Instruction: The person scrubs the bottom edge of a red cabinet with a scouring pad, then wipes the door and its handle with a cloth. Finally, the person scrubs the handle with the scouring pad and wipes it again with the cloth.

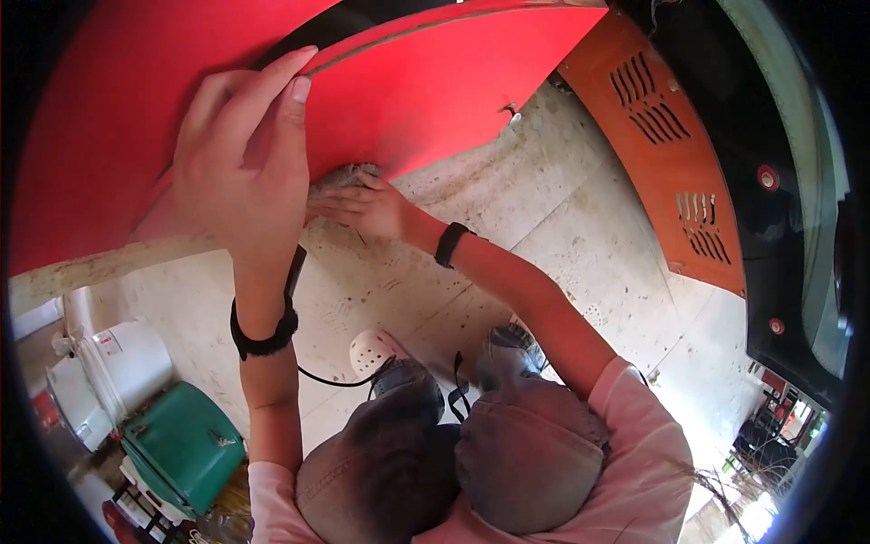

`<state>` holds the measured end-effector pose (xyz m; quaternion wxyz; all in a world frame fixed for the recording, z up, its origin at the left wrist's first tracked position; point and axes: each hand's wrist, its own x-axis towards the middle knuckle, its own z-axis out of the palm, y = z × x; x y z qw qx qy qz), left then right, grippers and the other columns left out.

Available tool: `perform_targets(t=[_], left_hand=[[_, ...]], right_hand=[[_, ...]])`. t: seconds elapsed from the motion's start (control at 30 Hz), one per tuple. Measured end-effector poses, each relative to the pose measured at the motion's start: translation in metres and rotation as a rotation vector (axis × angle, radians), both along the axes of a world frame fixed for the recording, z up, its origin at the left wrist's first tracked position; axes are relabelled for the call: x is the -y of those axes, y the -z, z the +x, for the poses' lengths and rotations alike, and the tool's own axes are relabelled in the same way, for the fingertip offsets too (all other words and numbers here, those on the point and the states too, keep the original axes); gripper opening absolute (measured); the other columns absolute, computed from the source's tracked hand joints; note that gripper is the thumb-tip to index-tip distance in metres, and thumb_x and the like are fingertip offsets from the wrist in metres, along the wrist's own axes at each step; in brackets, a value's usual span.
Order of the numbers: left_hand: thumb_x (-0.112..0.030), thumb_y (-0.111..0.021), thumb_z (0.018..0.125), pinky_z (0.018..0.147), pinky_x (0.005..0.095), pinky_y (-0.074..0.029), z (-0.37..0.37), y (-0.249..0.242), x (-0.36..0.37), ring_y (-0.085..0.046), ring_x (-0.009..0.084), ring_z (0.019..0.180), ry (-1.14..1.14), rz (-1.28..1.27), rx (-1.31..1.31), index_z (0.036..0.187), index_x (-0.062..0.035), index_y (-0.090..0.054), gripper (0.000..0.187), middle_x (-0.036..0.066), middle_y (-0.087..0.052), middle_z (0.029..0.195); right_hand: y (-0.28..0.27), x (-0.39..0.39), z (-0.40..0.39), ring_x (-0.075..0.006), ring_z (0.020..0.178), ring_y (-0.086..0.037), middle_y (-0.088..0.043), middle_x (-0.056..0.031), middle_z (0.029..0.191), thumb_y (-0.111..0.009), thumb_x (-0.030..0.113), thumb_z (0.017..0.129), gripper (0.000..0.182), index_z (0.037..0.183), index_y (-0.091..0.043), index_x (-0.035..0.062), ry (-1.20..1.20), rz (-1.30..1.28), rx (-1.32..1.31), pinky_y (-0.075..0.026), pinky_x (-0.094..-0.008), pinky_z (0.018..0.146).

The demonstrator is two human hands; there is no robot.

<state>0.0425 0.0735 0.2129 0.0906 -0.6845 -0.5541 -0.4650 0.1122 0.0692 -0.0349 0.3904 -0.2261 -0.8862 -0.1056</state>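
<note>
My left hand (pixel 243 159) pinches the upper edge of a hinged red panel (pixel 435 95), thumb on the near face and fingers curled over the edge. The panel stands swung out from a larger red body (pixel 109 118). Lower down, my right hand (pixel 362 208) holds a dirty grey rag (pixel 344 177) near the panel's bottom edge, its fingers lying across the cloth. Part of the rag is hidden behind the fingers. A small metal latch (pixel 512 113) sits near the panel's far corner. Both wrists wear black bands.
Pale, stained floor tiles (pixel 571 208) lie below. An orange vented panel (pixel 652 127) on a black body stands at the right. White buckets (pixel 127 363) and a green box (pixel 186 444) are at the lower left. A black cord (pixel 335 381) hangs near my knees.
</note>
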Motion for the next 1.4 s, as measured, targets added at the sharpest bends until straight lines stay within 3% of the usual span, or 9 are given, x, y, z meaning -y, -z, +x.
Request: perform_targets(t=[0.3, 0.4, 0.5, 0.53, 0.63, 0.87, 0.93, 1.1, 1.4], left_hand=[[-0.016, -0.066, 0.073, 0.057, 0.0264, -0.042, -0.002, -0.004, 0.003, -0.054, 0.0158, 0.063, 0.008, -0.004, -0.01, 0.085, -0.0167, -0.07, 0.013, 0.001, -0.056, 0.07], [-0.016, -0.067, 0.072, 0.056, 0.0262, -0.041, -0.002, -0.003, 0.002, -0.054, 0.016, 0.062, -0.012, 0.02, -0.031, 0.084, -0.0166, -0.069, 0.012, 0.0, -0.056, 0.069], [-0.013, -0.065, 0.074, 0.059, 0.0238, -0.042, 0.0, -0.006, 0.007, -0.053, 0.0136, 0.064, -0.031, -0.03, -0.042, 0.088, -0.014, -0.069, 0.014, 0.001, -0.056, 0.071], [-0.011, -0.065, 0.075, 0.061, 0.0226, -0.042, 0.0, -0.008, 0.009, -0.053, 0.0124, 0.065, -0.033, -0.057, -0.045, 0.09, -0.0127, -0.069, 0.015, 0.002, -0.056, 0.073], [-0.013, -0.065, 0.075, 0.061, 0.0224, -0.042, 0.0, -0.006, 0.009, -0.054, 0.0128, 0.065, -0.024, -0.036, -0.041, 0.089, -0.0132, -0.069, 0.015, 0.001, -0.056, 0.072], [-0.011, -0.066, 0.074, 0.061, 0.022, -0.042, 0.001, -0.002, 0.009, -0.053, 0.0131, 0.065, -0.048, -0.01, -0.056, 0.089, -0.0126, -0.069, 0.015, 0.002, -0.056, 0.072], [-0.009, -0.066, 0.074, 0.061, 0.0218, -0.042, 0.001, -0.002, 0.008, -0.053, 0.013, 0.065, -0.037, 0.003, -0.054, 0.089, -0.0116, -0.069, 0.016, 0.003, -0.055, 0.072], [-0.004, -0.065, 0.074, 0.06, 0.0216, -0.041, -0.001, -0.001, 0.004, -0.052, 0.0126, 0.065, 0.016, 0.016, -0.021, 0.09, -0.0077, -0.068, 0.017, 0.004, -0.055, 0.072], [-0.011, -0.069, 0.067, 0.054, 0.0271, -0.041, -0.003, 0.006, -0.005, -0.053, 0.0165, 0.06, 0.01, 0.071, -0.007, 0.083, -0.0171, -0.07, 0.017, 0.0, -0.054, 0.068]], right_hand=[[0.015, 0.038, 0.049, -0.015, 0.121, -0.04, -0.047, 0.0001, 0.127, -0.056, 0.005, 0.068, 0.054, 0.12, -0.05, 0.0152, -0.301, -0.736, 0.117, -0.028, -0.0395, 0.103], [-0.008, 0.053, 0.103, -0.0197, 0.108, -0.053, -0.055, -0.007, 0.117, -0.05, -0.001, 0.071, 0.051, 0.122, -0.047, 0.0082, -0.336, -1.408, -0.356, -0.039, -0.0353, 0.094], [-0.018, 0.062, 0.157, -0.012, 0.087, -0.058, -0.059, -0.0053, 0.101, -0.052, 0.007, 0.083, 0.028, 0.11, -0.051, 0.0008, 0.016, -1.729, -1.037, -0.046, -0.0269, 0.075], [-0.032, 0.054, 0.177, -0.0145, 0.09, -0.057, -0.06, -0.0057, 0.098, -0.052, 0.006, 0.084, 0.026, 0.109, -0.053, -0.0002, 0.245, -1.661, -1.008, -0.044, -0.0292, 0.081], [-0.057, 0.031, 0.21, -0.0146, 0.1, -0.051, -0.054, -0.0044, 0.105, -0.047, 0.01, 0.088, 0.024, 0.111, -0.05, 0.0038, -0.121, -1.357, -1.68, -0.039, -0.0297, 0.088], [-0.111, -0.017, 0.154, -0.0215, 0.122, -0.035, -0.021, -0.0108, 0.142, -0.039, -0.002, 0.083, 0.06, 0.139, -0.02, 0.0087, 0.277, -0.506, -1.024, -0.029, -0.034, 0.099], [-0.108, -0.021, 0.114, -0.0276, 0.132, -0.019, -0.008, -0.013, 0.146, -0.038, -0.013, 0.077, 0.072, 0.14, -0.01, 0.0046, 0.075, -0.627, -1.26, -0.016, -0.0353, 0.105], [-0.082, -0.042, 0.086, -0.0351, 0.134, -0.009, -0.015, -0.0205, 0.144, -0.041, -0.013, 0.073, 0.07, 0.137, -0.016, -0.0038, 0.408, -0.326, -1.045, -0.01, -0.0405, 0.107], [-0.056, 0.024, 0.017, -0.0509, 0.127, -0.012, -0.025, -0.0257, 0.136, -0.051, -0.002, 0.067, 0.066, 0.131, -0.033, -0.0023, 0.269, -0.58, -0.614, -0.021, -0.0545, 0.101]])
